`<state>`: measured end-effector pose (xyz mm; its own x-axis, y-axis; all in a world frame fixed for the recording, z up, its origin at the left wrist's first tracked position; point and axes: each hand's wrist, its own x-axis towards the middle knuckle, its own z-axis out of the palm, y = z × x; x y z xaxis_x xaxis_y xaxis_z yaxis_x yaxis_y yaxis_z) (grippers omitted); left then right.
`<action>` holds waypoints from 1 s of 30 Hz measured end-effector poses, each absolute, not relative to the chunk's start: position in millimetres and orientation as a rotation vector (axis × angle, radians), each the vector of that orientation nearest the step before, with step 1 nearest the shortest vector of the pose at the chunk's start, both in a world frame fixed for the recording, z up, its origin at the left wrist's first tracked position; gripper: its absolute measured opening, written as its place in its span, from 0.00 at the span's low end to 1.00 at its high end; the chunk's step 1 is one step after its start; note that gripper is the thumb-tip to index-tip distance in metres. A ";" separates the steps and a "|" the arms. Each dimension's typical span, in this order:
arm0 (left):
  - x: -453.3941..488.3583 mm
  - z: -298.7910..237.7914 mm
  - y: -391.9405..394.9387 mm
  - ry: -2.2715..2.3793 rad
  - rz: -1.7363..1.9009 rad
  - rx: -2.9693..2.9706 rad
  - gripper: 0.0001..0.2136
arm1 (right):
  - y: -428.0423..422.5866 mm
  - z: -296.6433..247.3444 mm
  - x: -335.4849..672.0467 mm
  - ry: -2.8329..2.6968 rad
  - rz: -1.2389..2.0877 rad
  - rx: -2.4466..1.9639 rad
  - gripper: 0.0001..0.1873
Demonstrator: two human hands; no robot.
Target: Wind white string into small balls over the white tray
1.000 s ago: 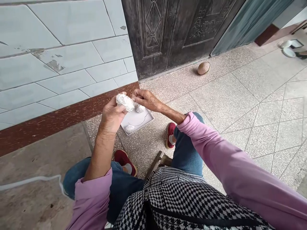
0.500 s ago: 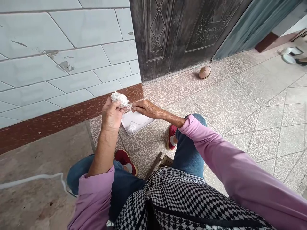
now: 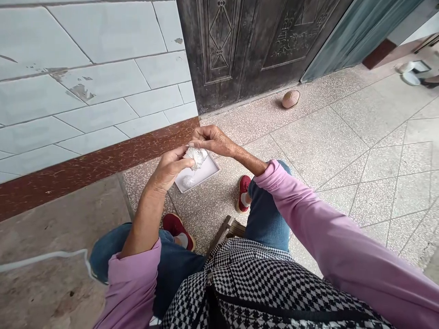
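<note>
A white ruffled puff (image 3: 195, 158), something like a paper flower, is held above a shallow white tray (image 3: 207, 175). My left hand (image 3: 170, 168) grips it from the left, thumb across its near side. At the puff's upper edge, the fingers of my right hand (image 3: 216, 140) are pinched together on it; exactly what lies between the fingertips is too small to see. Inside the tray, near its left corner, lies a smaller white ball (image 3: 188, 182) that may be of the same material. Part of the tray is hidden behind the puff and my hands.
A tiled wall (image 3: 103, 82) and a dark carved door (image 3: 250, 50) stand ahead. One round tan object (image 3: 291, 99) rests on the speckled floor by the door. A white tube (image 3: 44, 258) lies at left. Red shoes (image 3: 244, 193) flank the tray's near side.
My left hand has turned and moved right and down with the puff, now over the tray. My right hand has gone from the stem-like end to the puff's upper edge.
</note>
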<state>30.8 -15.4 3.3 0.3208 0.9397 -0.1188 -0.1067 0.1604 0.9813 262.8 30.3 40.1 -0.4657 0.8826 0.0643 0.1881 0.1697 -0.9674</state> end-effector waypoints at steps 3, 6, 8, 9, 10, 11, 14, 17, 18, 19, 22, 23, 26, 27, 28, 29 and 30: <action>30.4 5.9 -17.1 0.850 0.923 1.102 0.23 | 29.5 44.3 258.6 -1.686 1.409 -1.007 0.37; 32.0 10.3 -16.3 0.851 0.979 1.025 0.27 | 30.8 36.5 253.7 -1.596 1.506 -0.980 0.34; 33.6 14.2 -14.4 0.861 1.052 0.976 0.29 | 33.5 24.6 250.4 -1.555 1.549 -0.954 0.33; 33.7 16.3 -12.8 0.862 1.090 0.958 0.29 | 35.3 17.4 248.8 -1.548 1.563 -0.937 0.34; 32.8 18.4 -10.6 0.861 1.128 0.942 0.30 | 37.4 10.0 247.2 -1.549 1.573 -0.920 0.34; 30.6 20.3 -8.0 0.862 1.168 0.928 0.29 | 39.7 3.0 245.9 -1.562 1.581 -0.903 0.36; 12.7 24.9 2.5 0.860 1.345 0.873 0.26 | 48.5 -10.7 246.7 -1.627 1.571 -0.899 0.38; -20.3 26.7 13.2 0.831 1.612 0.821 0.29 | 59.9 -11.1 258.4 -1.668 1.502 -0.993 0.37; -32.6 26.7 15.6 0.836 1.687 0.804 0.31 | 64.0 -9.5 264.3 -1.674 1.475 -1.038 0.35; -44.7 26.2 17.2 0.856 1.758 0.760 0.32 | 68.0 -7.8 270.6 -1.678 1.447 -1.085 0.33; -74.7 22.0 16.8 0.907 1.913 0.594 0.33 | 78.7 -4.9 288.8 -1.682 1.370 -1.218 0.28; -82.1 19.8 15.4 0.923 1.935 0.577 0.33 | 81.7 -5.0 294.1 -1.678 1.339 -1.264 0.26; -98.3 12.7 10.3 0.989 1.941 0.592 0.34 | 90.5 -6.2 308.4 -1.623 1.219 -1.405 0.21; -102.4 10.6 8.9 1.014 1.945 0.596 0.35 | 93.7 -6.3 313.2 -1.590 1.178 -1.442 0.20; -106.2 9.0 7.7 1.037 1.948 0.605 0.36 | 97.1 -6.0 318.2 -1.556 1.139 -1.469 0.18; -109.8 7.9 6.8 1.058 1.950 0.625 0.37 | 100.6 -5.2 323.6 -1.520 1.104 -1.489 0.18; -113.0 7.2 6.2 1.076 1.945 0.661 0.39 | 104.0 -3.9 329.4 -1.487 1.073 -1.506 0.18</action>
